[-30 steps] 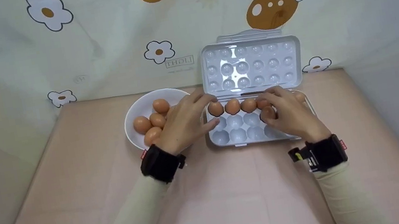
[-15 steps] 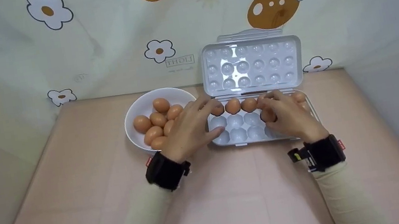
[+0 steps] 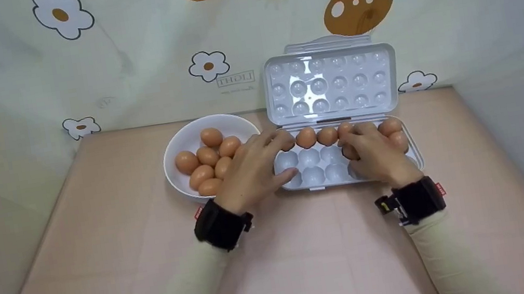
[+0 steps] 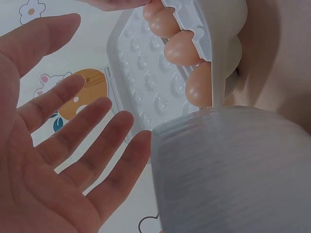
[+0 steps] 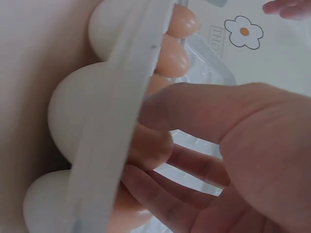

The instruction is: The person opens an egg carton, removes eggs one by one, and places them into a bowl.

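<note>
R hand's got an egg pinched betw. thumb & fingers, in mid row of the tray. L hand hangs loose, fingers apart, betw. tray & bowl. More eggs in bowl. From here I see the lid up behind.

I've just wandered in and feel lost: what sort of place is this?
Probably a makeshift indoor filming corner, judging by the rabbit-and-flower backdrop, the pinkish tabletop before it and the black wrist-worn devices on both arms.
</note>
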A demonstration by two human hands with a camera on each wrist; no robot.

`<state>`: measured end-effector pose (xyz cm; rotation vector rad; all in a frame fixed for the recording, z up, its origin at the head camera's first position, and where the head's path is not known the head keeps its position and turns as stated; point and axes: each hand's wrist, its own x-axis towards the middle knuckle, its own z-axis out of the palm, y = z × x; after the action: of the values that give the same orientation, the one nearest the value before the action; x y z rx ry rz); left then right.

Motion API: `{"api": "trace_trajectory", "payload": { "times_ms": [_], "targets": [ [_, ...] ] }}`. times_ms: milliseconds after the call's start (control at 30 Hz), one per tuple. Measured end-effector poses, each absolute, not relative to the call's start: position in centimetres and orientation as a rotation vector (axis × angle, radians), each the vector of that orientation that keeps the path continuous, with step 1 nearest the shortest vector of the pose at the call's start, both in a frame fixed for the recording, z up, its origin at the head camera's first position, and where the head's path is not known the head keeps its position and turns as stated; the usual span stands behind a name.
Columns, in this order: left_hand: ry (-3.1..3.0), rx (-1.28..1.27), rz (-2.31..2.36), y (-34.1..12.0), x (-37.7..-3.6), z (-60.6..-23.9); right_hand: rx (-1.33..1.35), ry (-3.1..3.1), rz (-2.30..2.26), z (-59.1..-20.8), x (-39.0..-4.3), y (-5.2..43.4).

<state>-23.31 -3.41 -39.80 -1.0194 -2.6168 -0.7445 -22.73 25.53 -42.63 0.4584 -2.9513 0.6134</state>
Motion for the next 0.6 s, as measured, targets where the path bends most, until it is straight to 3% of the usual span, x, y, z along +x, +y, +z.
{"api": "trace_trajectory", "payload": {
  "times_ms": [600],
  "targets": [
    [-2.647,-1.006,-0.768,-3.41,-23.32,-39.84,0.4,-2.877,0.557,-43.31,-23.05,25.4]
  ]
}}
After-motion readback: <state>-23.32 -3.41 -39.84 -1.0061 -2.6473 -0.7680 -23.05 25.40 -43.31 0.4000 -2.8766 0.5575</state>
